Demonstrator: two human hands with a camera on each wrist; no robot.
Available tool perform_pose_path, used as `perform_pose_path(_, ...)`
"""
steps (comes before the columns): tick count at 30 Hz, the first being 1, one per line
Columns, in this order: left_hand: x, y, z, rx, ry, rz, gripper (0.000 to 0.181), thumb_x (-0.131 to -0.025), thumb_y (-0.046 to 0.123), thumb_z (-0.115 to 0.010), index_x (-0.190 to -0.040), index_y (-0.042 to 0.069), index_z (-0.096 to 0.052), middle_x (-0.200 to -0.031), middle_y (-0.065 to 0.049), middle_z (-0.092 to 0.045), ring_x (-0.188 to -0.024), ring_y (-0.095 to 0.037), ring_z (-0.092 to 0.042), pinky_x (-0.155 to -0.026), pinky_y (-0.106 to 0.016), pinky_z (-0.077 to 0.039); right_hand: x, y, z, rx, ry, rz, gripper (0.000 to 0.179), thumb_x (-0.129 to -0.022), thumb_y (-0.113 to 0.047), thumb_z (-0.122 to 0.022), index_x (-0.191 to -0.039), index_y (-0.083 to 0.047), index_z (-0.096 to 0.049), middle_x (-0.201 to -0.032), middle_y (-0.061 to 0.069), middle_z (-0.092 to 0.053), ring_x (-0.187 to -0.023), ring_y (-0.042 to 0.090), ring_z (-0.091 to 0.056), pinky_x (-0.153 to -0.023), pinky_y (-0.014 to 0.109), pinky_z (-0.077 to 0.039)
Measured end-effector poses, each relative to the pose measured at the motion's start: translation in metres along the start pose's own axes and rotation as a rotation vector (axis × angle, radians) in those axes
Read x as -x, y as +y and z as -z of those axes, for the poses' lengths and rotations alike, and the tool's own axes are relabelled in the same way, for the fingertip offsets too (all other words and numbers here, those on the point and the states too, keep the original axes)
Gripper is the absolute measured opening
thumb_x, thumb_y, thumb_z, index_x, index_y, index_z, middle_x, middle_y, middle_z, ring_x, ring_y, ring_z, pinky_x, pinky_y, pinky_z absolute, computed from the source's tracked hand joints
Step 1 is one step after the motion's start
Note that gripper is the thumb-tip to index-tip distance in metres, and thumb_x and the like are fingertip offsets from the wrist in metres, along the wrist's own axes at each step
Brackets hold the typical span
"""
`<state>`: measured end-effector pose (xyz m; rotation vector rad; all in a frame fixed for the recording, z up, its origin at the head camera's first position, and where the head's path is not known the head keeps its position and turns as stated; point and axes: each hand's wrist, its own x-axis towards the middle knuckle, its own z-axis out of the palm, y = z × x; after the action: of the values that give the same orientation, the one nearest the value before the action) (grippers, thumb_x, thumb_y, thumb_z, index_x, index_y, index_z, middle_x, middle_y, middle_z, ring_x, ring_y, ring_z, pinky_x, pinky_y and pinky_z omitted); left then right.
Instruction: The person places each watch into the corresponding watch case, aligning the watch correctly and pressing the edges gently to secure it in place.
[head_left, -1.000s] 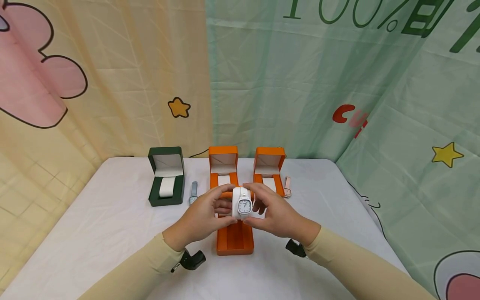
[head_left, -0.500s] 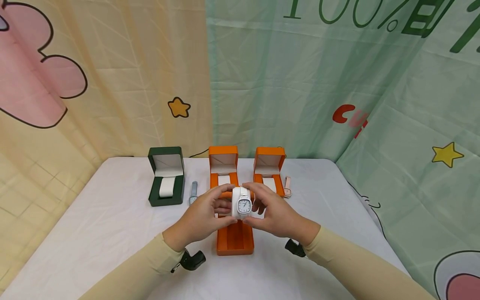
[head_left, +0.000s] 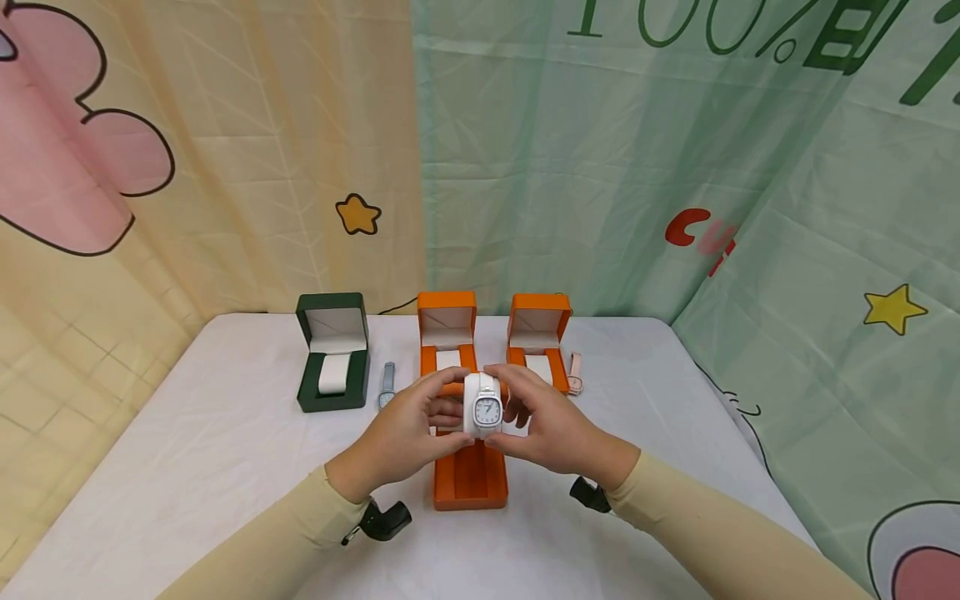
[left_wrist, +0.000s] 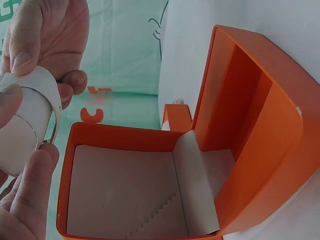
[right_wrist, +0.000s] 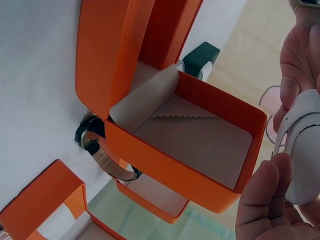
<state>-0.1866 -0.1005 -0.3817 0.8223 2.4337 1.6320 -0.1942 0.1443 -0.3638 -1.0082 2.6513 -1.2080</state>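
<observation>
A white-strapped watch (head_left: 487, 410) with a square rounded dial is wrapped around a white cushion (head_left: 470, 408). My left hand (head_left: 401, 429) grips the cushion from the left, thumb below and fingers on top. From the right, my right hand (head_left: 551, 423) pinches the same piece between thumb and fingers. Both hands hold it in the air over an open orange watch box (head_left: 470, 493), whose lower part shows beneath them. In the left wrist view the cushion (left_wrist: 15, 145) shows its plain white end, with the strap curving round it. The box's lid lining (left_wrist: 120, 190) is pale.
Behind stand an open green box (head_left: 332, 392) and two open orange boxes, one in the middle (head_left: 447, 304) and one at right (head_left: 538, 312). A blue watch (head_left: 387, 385) and a pink watch (head_left: 575, 375) lie beside them. A dark-strapped watch (right_wrist: 102, 155) stands behind the near box.
The watch and cushion have shifted very slightly, with the dial a touch to the left. Both hands keep their hold.
</observation>
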Motion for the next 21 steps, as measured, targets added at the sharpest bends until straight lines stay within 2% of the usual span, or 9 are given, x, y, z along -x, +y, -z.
perform_pose_path(4,-0.0002,-0.0004,0.0004,0.003,-0.003,0.007,0.079,-0.088,0.003,-0.084,-0.155,0.012,-0.043,-0.144,-0.012,-0.059,-0.112,-0.021,-0.074,-0.094,-0.032,-0.062,-0.0005,-0.0006,0.0,-0.009,-0.004,0.005,0.073,-0.091,-0.017,-0.084,-0.153,-0.025,-0.046,-0.123,-0.005,-0.057,-0.094,0.02,-0.059,-0.078,0.028,-0.059)
perform_pose_path(13,-0.0005,0.0006,0.0008,0.001,-0.003,0.011,0.08,-0.088,0.004,-0.084,-0.156,0.011,-0.043,-0.143,-0.012,-0.059,-0.112,-0.021,-0.074,-0.093,-0.032,-0.062,-0.0013,-0.0011,0.0001,-0.008,-0.006,-0.008,0.073,-0.09,-0.017,-0.085,-0.152,-0.023,-0.046,-0.118,-0.005,-0.057,-0.093,0.022,-0.06,-0.078,0.032,-0.059)
perform_pose_path(18,-0.0003,0.0002,0.0007,-0.006,-0.004,0.01,0.082,-0.088,0.004,-0.085,-0.157,0.008,-0.041,-0.143,-0.013,-0.058,-0.112,-0.022,-0.074,-0.094,-0.035,-0.062,-0.0017,-0.001,0.0007,-0.011,-0.011,-0.008,0.073,-0.089,-0.017,-0.086,-0.15,-0.025,-0.047,-0.114,-0.006,-0.057,-0.092,0.025,-0.06,-0.077,0.032,-0.059)
perform_pose_path(21,-0.0002,0.0002,0.0006,-0.004,-0.006,0.004,0.082,-0.088,0.004,-0.085,-0.157,0.007,-0.041,-0.143,-0.013,-0.058,-0.112,-0.022,-0.074,-0.094,-0.032,-0.062,-0.0016,-0.0007,0.001,-0.015,-0.012,-0.008,0.072,-0.089,-0.018,-0.086,-0.149,-0.026,-0.048,-0.112,-0.006,-0.057,-0.092,0.025,-0.06,-0.076,0.031,-0.059)
